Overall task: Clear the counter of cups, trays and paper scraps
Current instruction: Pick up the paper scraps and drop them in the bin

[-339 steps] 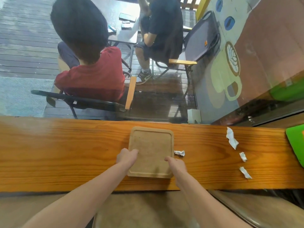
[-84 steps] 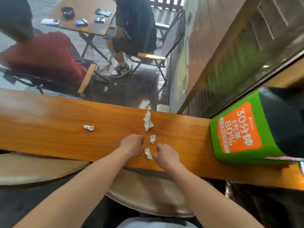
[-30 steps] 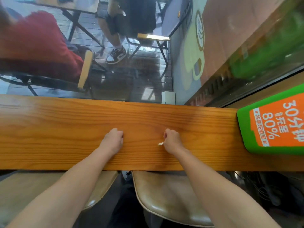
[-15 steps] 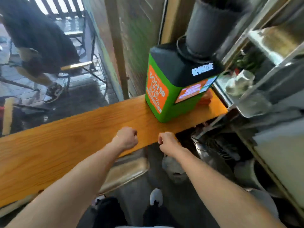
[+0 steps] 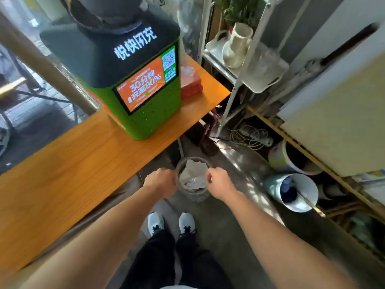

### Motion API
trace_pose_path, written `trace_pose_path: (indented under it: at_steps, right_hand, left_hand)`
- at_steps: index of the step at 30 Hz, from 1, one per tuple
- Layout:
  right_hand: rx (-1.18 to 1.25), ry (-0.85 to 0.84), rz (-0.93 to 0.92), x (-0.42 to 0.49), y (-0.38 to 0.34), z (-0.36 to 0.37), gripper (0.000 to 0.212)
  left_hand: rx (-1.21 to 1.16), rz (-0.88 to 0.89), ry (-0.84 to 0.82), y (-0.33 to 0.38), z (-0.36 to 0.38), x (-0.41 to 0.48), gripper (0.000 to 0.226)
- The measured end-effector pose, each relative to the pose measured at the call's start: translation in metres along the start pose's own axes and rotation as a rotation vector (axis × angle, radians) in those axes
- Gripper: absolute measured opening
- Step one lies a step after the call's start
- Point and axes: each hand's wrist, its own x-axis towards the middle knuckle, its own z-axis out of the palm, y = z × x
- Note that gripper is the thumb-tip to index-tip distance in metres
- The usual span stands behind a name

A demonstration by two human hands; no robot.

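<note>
Person stands at the end of the table [image 5: 73, 174], both arms out over a small bin [image 5: 195, 197] on the floor in front of their shoes [image 5: 170, 223]. Left hand [image 5: 161, 182] is a tight fist over the bin's left rim, and right hand [image 5: 218, 183] is a fist over the right rim. Paper scraps are presumably balled inside the fists, though none shows between the fingers, so the contents are a judgement, not seen. The bin already holds crumpled white paper [image 5: 193, 174], heaped close to the top. The visible stretch of table shows no scraps, cups or trays, only the green charging kiosk [image 5: 145, 101] and a red box [image 5: 190, 82] behind it. Looks like the drop step, near the end of the job. Risks: both fists sit over the rim rather than the middle, so light scraps let go here could flutter outside onto the floor. The heap is high, so new bits may roll off it. A damp piece could stick to a palm and get carried away. The bin is small and looks light — a knuckle bump could tip it. Better to bring the hands inward and low before letting go.
</note>
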Motion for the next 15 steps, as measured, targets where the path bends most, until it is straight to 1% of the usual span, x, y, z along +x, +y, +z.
trace_pose_path:
  at_steps: [4,9,12,15]
  right_hand:
    - [0.065,0.022,0.117,0.031,0.028,0.028,0.010]
    - [0.173,0.045,0.173,0.093,0.082,0.098,0.014]
    - [0.201,0.041,0.188,0.141,0.118,0.151,0.016]
    - [0.214,0.025,0.181,0.192,0.148,0.204,0.017]
  left_hand:
    - [-0.042,-0.078,-0.042,0.006,0.036,0.043,0.020]
    - [-0.021,-0.103,-0.141,0.012,0.119,0.132,0.020]
    - [-0.079,-0.140,-0.141,0.010,0.176,0.198,0.022]
    - [-0.151,-0.182,-0.106,0.000,0.232,0.264,0.019]
